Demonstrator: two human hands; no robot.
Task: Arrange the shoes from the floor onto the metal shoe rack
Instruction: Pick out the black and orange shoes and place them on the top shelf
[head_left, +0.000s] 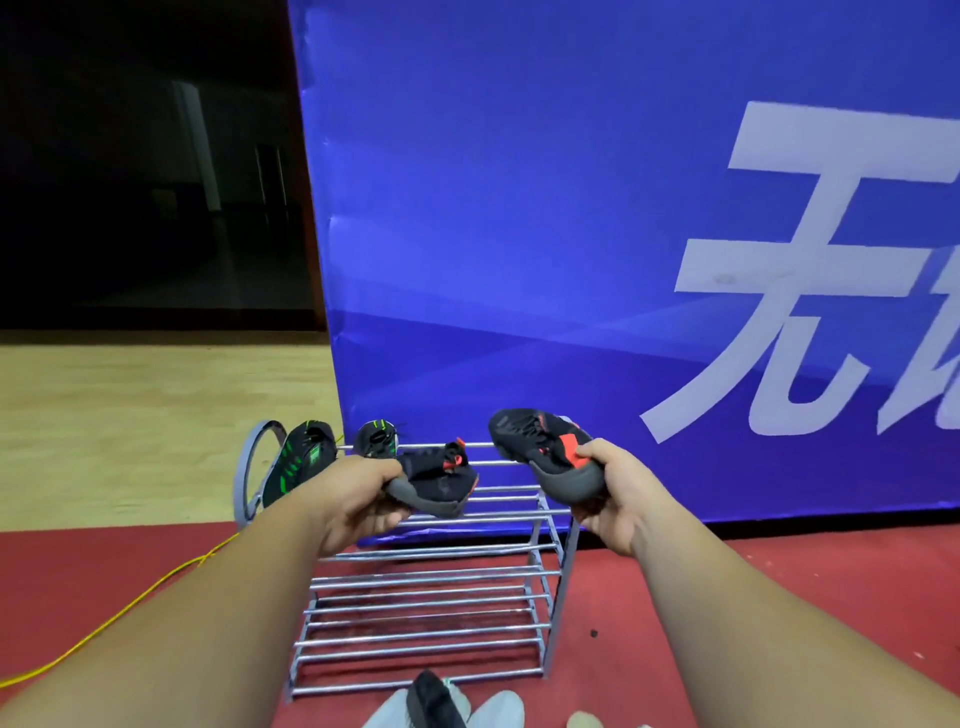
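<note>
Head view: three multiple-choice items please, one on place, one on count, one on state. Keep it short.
1. Where are the green-striped shoes?
A. upper left end of the rack
B. on the red floor
C. bottom shelf

2. How many shoes do the hands hold?
A. none
B. one
C. two

3. The right hand is:
A. flat on the rack
B. gripping a black-and-red shoe
C. hanging idle

Key:
1 A, both sit at the rack's top left end.
2 C, the left hand holds a matching shoe too.
3 B, its fingers curl round the shoe.
</note>
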